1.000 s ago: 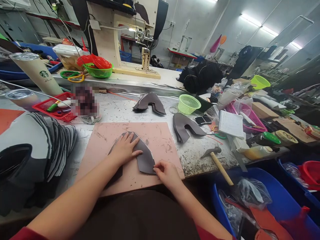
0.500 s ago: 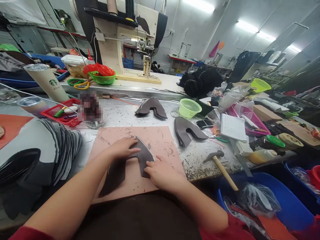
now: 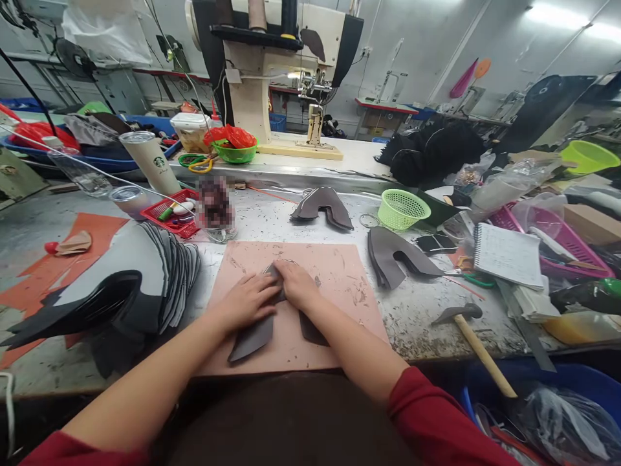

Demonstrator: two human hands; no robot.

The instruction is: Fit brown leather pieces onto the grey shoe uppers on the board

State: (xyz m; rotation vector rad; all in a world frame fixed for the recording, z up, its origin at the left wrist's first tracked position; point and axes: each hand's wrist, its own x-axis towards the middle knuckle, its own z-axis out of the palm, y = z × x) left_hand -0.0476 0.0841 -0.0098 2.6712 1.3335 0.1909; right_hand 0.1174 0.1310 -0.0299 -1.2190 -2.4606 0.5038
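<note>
A dark brown U-shaped leather piece [image 3: 252,338] lies flat on a pink cutting mat [image 3: 339,272] at the near edge of the bench. My left hand [image 3: 247,301] presses on its left half, fingers spread. My right hand [image 3: 297,283] rests on its top curve, touching the left hand, and my right forearm hides part of the right leg. Neither hand lifts the piece.
Two more stacks of brown pieces [image 3: 323,204] [image 3: 392,255] lie beyond the mat. A fanned pile of grey and black pieces [image 3: 145,285] sits left. A hammer [image 3: 473,340], notebook [image 3: 507,254], green basket [image 3: 402,208] and a sewing machine [image 3: 272,71] are around.
My right hand moved from the piece's lower right leg up to its top curve beside the left hand. The camera view shifted to the left.
</note>
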